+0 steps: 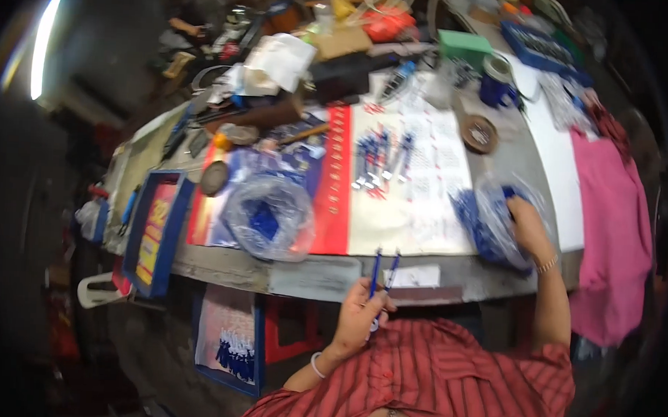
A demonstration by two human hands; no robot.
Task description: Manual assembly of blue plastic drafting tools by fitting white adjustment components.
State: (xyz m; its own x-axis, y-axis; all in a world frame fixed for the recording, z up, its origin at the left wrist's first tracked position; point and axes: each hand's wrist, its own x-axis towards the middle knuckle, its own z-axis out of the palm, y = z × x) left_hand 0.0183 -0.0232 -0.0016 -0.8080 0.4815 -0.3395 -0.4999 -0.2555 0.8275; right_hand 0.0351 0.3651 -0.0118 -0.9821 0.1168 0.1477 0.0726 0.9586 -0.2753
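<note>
My left hand (361,309) is closed around two slim blue pen-like sticks (376,272), which point up and away from me near the table's front edge. Over at the right, my right hand (526,224) reaches into the mouth of a clear plastic bag (496,214) full of small blue pieces. Its fingers look curled, but what they grip is hidden in the bag. Several blue-and-clear slim pieces (384,155) lie on a printed paper sheet (440,219) ahead of me. Left of that sits an open clear plastic bag (269,219) with blue pieces inside.
A dark-blue tray (177,225) leans at the table's left edge. Below the table, another tray (231,308) holds blue-and-white pieces. A brown tape roll (478,133), a blue jar (496,82) and a green box (465,45) stand farther back. Pink cloth (609,240) hangs at right.
</note>
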